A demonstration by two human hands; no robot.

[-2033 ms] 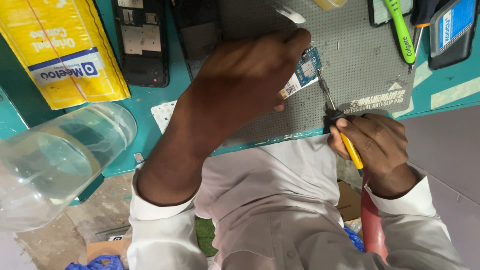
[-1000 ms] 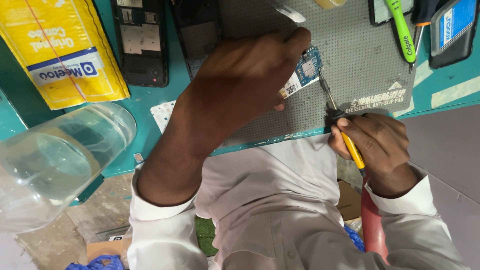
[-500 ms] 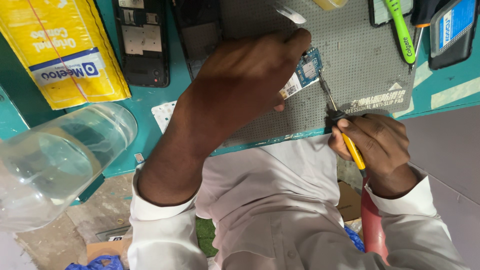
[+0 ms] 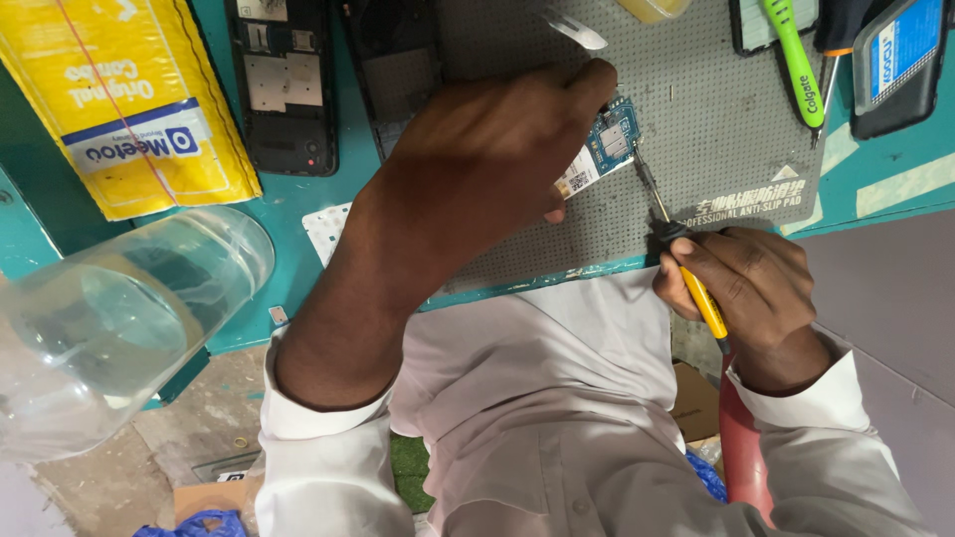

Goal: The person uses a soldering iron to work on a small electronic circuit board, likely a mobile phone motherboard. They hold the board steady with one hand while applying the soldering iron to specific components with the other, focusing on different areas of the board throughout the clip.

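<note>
Head view: the largest thing is the teal workbench (image 4: 298,259), which runs under and beyond both hands. On it, beneath the hands, a grey perforated anti-slip mat (image 4: 716,129) is laid. A big clear plastic container (image 4: 109,318) is seen well to the outer side of the left forearm, at the bench edge. Beyond it, a yellow printed pouch (image 4: 129,99) lies flat, well apart from the left hand. Just beyond the left wrist, an opened black phone body (image 4: 284,85) is laid with its inside facing up, and a second dark phone shell (image 4: 398,70) lies beside it, partly hidden by the left hand. Beyond the right hand, a green-handled toothbrush (image 4: 796,65) and a dark phone with a blue battery (image 4: 900,60) are placed near the mat's far corner.

The left hand (image 4: 487,169) is pressed down with its fingers curled over a small blue circuit board (image 4: 609,141), which is pinned to the mat under the fingertips. The right hand (image 4: 741,288) is clenched around a yellow-handled screwdriver (image 4: 686,268), whose metal tip is set against the board's edge, between the two hands. Metal tweezers (image 4: 572,30) lie just beyond the left fingertips.
</note>
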